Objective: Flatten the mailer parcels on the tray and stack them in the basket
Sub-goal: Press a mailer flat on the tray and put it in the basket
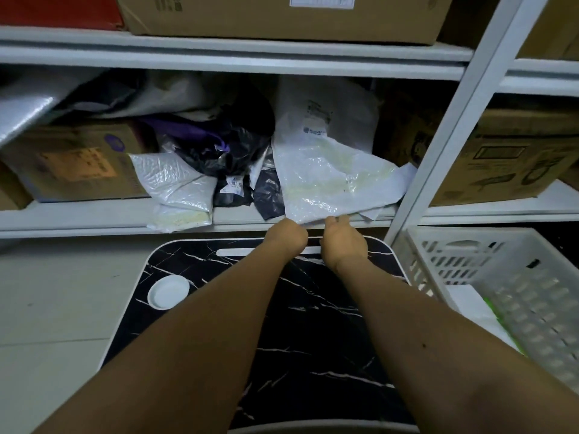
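1. Your two bare forearms fill the lower frame, reaching up over the black marble-pattern tray (pixel 313 314), which has a white rim and a white slot near its far edge.
2. Your left hand (pixel 286 236) and right hand (pixel 343 242) sit side by side at frame centre, just past the tray's far edge, both at the near edge of a large white mailer parcel (pixel 332 180).
3. Your left hand's fingers are curled under and out of sight; it looks to be gripping the mailer's edge. Your right hand's fingertips curl onto the same edge, pinching it.
4. That mailer lies on the white shelf (pixel 109 219), its near edge overhanging the shelf lip. Its long axis runs away from you, its top leaning toward the back of the shelf.
5. Left of it on the shelf lie dark plastic parcels (pixel 238 151) and a smaller white bubble mailer (pixel 178 186), close together.
6. A white round dish (pixel 168 291) sits at the tray's left edge.
7. At right, the white slotted basket (pixel 501 296) stands just beside the tray, with flat white items inside; a white shelf post (pixel 448 136) rises between mailer and basket.
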Available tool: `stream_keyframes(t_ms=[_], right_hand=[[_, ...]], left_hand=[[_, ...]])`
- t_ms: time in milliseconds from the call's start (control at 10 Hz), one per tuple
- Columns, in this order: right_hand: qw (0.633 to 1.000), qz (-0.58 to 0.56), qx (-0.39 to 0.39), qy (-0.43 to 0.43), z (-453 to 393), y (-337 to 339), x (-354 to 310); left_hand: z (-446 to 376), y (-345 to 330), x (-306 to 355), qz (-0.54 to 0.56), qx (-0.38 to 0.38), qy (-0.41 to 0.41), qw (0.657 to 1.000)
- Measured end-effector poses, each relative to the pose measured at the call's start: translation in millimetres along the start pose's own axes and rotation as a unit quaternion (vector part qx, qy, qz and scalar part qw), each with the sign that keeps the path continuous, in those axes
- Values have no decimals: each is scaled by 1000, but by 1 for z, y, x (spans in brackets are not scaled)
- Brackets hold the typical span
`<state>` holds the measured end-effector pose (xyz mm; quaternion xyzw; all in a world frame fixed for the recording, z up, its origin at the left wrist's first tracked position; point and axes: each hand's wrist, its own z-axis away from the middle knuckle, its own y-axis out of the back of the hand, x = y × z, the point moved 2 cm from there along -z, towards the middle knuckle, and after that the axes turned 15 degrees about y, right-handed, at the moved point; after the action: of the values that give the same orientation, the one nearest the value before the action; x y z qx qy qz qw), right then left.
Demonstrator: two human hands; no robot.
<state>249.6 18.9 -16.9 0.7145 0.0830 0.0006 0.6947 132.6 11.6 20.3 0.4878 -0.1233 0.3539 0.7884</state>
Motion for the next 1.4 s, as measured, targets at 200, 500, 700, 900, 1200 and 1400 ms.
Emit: stream_keyframes(t_ms=[200, 500, 700, 900, 1200, 1400], right_hand=[[988, 142, 68, -10, -43, -29, 4], [978, 197, 58, -16, -97, -59, 7], [989, 51, 138, -17, -94, -28, 19], [971, -22, 234, -46, -77, 33, 28], [971, 28, 235, 32, -24, 88, -20], [967, 110, 209, 95, 27, 97, -74]], left_hand=[[-60, -11, -12, -60, 34, 33, 997], [-106, -23, -27, 91, 26, 65, 993], [-89, -14, -21, -5, 38, 35, 999], [-55, 2, -1, 145, 4, 28, 989], [10, 21, 24, 222, -100, -80, 967], [46, 40, 6, 388, -161, -19, 907]])
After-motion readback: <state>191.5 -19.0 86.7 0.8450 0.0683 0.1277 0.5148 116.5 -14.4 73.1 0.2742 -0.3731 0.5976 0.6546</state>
